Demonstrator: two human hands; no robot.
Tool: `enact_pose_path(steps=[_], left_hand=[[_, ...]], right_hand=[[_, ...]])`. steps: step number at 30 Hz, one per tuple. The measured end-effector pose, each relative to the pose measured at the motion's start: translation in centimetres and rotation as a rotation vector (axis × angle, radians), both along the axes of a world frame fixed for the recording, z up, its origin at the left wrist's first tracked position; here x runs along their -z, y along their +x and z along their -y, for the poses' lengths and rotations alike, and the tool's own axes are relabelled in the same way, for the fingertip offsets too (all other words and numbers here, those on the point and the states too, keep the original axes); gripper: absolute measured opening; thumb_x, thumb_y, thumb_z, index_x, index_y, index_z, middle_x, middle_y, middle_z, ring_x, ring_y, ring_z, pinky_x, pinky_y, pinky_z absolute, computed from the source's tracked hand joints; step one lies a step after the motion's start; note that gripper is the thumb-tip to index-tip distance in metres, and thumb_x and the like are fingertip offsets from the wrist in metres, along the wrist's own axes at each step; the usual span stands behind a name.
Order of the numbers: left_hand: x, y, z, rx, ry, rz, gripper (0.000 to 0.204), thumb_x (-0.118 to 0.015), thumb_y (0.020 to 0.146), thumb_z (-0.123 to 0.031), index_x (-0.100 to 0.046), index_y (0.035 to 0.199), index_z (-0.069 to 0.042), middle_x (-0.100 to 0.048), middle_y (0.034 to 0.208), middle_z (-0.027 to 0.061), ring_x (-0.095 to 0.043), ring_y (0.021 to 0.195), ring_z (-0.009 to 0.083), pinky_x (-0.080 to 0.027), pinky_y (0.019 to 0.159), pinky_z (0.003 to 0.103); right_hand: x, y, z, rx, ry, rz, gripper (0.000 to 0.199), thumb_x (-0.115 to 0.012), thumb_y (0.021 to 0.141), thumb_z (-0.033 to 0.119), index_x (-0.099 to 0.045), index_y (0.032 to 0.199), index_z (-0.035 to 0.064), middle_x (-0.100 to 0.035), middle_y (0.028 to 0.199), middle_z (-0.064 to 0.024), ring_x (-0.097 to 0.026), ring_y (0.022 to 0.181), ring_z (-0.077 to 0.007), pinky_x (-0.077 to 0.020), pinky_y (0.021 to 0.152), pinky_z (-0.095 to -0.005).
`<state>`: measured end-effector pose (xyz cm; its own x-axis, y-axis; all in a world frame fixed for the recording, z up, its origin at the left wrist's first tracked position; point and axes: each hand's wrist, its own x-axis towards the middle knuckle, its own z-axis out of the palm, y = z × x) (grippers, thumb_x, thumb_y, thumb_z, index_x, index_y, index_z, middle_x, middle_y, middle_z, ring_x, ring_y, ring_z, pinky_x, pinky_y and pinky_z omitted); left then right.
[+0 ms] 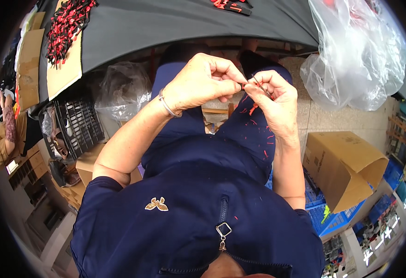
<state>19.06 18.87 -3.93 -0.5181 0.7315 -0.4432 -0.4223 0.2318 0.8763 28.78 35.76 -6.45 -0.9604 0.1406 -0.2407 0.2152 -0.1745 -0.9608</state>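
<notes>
Above my lap my two hands meet, fingertips nearly touching. My left hand [196, 85], with a metal bangle at its wrist, is closed in a pinch on a small black and red piece [242, 86], mostly hidden by the fingers. My right hand [277, 104] is closed around thin dark thread snips [261, 85], whose narrow blade points up toward the left fingertips. A bit of orange-red material [253, 110] hangs below the right fingers. Red thread scraps [266, 154] lie scattered over my dark blue trouser leg.
A table with a black cover [166, 23] spans the far side. On it, a heap of black and red pieces [66, 32] lies on cardboard at left, and a few more [233, 6] at far centre. Clear plastic bags [356, 60], a cardboard box [339, 162] and a blue crate [335, 224] are at right.
</notes>
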Motion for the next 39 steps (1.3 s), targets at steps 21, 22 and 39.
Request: enact_pose_path(steps=[21, 22, 39], left_hand=[[0.8, -0.7, 0.7, -0.021, -0.054, 0.063, 0.015, -0.056, 0.084, -0.011, -0.064, 0.082, 0.001, -0.062, 0.072, 0.0033, -0.056, 0.059, 0.0043, -0.046, 0.053, 0.017], [0.6, -0.8, 0.6, -0.022, -0.056, 0.065, 0.015, -0.056, 0.084, -0.011, -0.064, 0.082, 0.001, -0.062, 0.072, 0.0033, -0.056, 0.059, 0.0043, -0.046, 0.053, 0.017], [1.5, -2.8, 0.2, 0.223, -0.088, 0.172, 0.016, -0.053, 0.079, -0.009, -0.064, 0.081, 0.003, -0.06, 0.066, 0.0034, -0.052, 0.051, 0.0039, -0.045, 0.048, 0.017]], right_hand=[[-0.5, 1.0, 0.4, 0.109, 0.876, -0.31, 0.022, -0.079, 0.069, 0.015, -0.065, 0.083, 0.0055, -0.064, 0.072, -0.0039, -0.06, 0.063, -0.0179, -0.0474, 0.057, -0.0281], [-0.5, 0.9, 0.3, 0.107, 0.873, -0.309, 0.022, -0.079, 0.069, 0.015, -0.065, 0.083, 0.0055, -0.064, 0.072, -0.0039, -0.06, 0.063, -0.0179, -0.0474, 0.057, -0.0281], [-0.3, -0.1, -1.8, -0.167, 1.159, -0.578, 0.02, -0.077, 0.068, 0.023, -0.064, 0.078, 0.011, -0.057, 0.065, 0.0013, -0.049, 0.054, -0.0162, -0.0394, 0.05, -0.0281]])
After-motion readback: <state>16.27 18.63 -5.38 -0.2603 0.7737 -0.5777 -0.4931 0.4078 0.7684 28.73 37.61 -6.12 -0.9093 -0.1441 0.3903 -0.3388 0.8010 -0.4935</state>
